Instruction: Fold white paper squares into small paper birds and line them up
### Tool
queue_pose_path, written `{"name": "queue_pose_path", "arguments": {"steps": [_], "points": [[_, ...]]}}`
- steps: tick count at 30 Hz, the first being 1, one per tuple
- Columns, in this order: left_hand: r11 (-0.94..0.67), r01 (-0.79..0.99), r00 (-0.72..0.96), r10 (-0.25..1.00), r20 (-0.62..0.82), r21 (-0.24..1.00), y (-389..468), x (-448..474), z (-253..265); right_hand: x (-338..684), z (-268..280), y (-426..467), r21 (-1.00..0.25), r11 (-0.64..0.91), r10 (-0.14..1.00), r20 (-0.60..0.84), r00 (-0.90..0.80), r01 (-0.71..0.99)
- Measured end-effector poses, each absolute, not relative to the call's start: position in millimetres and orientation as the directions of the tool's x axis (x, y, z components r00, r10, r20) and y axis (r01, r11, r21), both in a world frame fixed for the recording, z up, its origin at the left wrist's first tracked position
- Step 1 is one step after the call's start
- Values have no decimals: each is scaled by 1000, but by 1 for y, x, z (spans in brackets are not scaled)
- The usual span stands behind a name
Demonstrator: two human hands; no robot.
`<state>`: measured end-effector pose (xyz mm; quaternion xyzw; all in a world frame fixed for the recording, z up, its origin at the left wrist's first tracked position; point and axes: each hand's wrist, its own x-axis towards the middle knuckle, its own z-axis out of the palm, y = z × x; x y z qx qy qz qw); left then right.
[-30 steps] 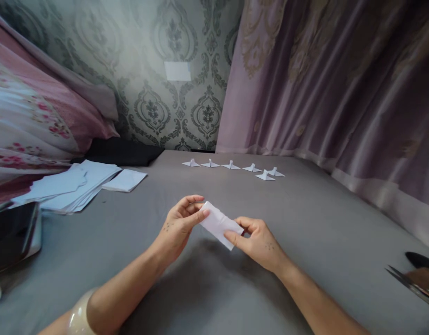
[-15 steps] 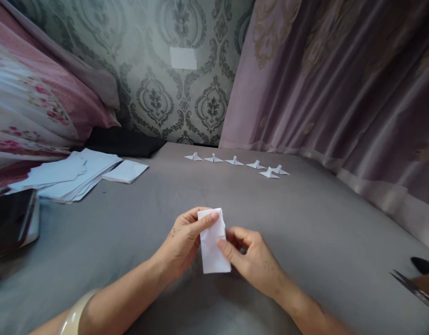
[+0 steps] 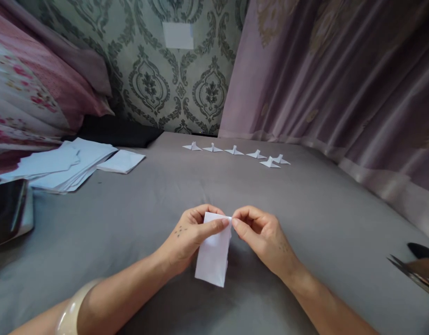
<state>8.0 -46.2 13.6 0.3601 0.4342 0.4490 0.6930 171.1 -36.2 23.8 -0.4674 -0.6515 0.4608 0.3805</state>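
A folded white sheet of paper [image 3: 211,260] hangs above the grey cloth, taller than wide, with an uneven right edge. My left hand [image 3: 195,232] grips it near the top, the thumb across the front and the fingers behind. At the upper right corner, my right hand [image 3: 261,232] pinches the paper between thumb and forefinger. Both hands are closed on the same piece. Farther back, several small folded paper figures [image 3: 234,150] with pointed wings stand in a row.
Loose white paper sheets [image 3: 71,165] lie at the left, beside a smaller square paper stack [image 3: 122,161]. A dark device [image 3: 8,209] sits at the left edge. Scissors [image 3: 406,272] lie far right. A pink curtain [image 3: 287,93] hangs behind the grey surface [image 3: 148,195].
My right hand has moved up from the paper's right side to its top right corner and now pinches there. The paper has tilted, its lower end swinging left. The view has shifted slightly.
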Motion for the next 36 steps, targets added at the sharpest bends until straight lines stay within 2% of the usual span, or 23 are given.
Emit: {"name": "queue_pose_path", "arguments": {"steps": [6, 12, 23, 36], "points": [[298, -199, 221, 942, -254, 934, -47, 8, 13, 170, 21, -38, -931, 168, 952, 68, -298, 323], [289, -130, 202, 944, -261, 948, -48, 9, 15, 169, 24, -42, -886, 258, 939, 137, -314, 386], [315, -162, 239, 932, -272, 935, -49, 9, 14, 170, 22, -40, -943, 107, 938, -9, -348, 315], [377, -175, 257, 909, -327, 910, -47, 6, 14, 171, 27, -40, -940, 84, 935, -40, -352, 330]]}}
